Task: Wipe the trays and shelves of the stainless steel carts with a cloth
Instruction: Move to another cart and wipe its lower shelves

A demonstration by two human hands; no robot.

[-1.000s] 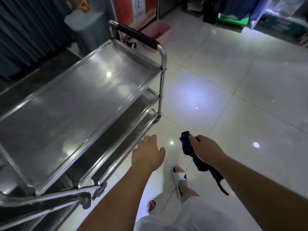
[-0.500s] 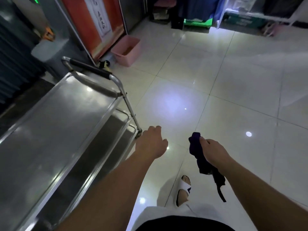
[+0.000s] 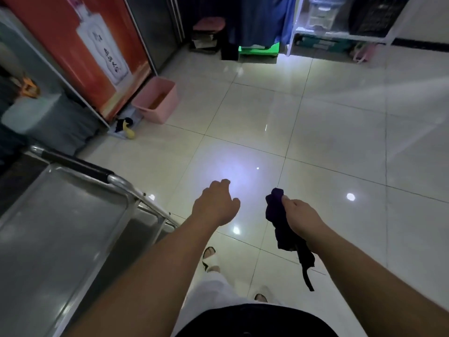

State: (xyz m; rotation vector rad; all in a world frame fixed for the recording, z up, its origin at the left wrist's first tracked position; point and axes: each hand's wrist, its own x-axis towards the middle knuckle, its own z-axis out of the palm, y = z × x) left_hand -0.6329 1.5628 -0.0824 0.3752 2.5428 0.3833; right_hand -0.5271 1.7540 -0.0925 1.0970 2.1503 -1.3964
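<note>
Now the person stood beside the cart (image 3: pixel 60 239), not on it: both hands hung over bare floor tile (image 3: pixel 340 142) at about 12 o'clock of the body. The right hand (image 3: pixel 300 216) had its fingers clamped on the dark cloth (image 3: pixel 275 210), bunched at the top with a tail dangling down. The left hand (image 3: pixel 215 205) carried nothing, fingers loosely curled and not closed on anything. No wiping was under way; this read as a move between surfaces. The top tray (image 3: pixel 48 227) lay at 9 o'clock, its raised rim and the cart's black-gripped handle (image 3: pixel 77 164) nearest the left forearm. Lower shelves (image 3: pixel 143 222) peeked out beneath that corner. Next, the cloth hand had to cross left and clear the rim. Open room lay wide from 12 to 3 o'clock; a pink bin (image 3: pixel 158 100) sat far off at 11.
</note>
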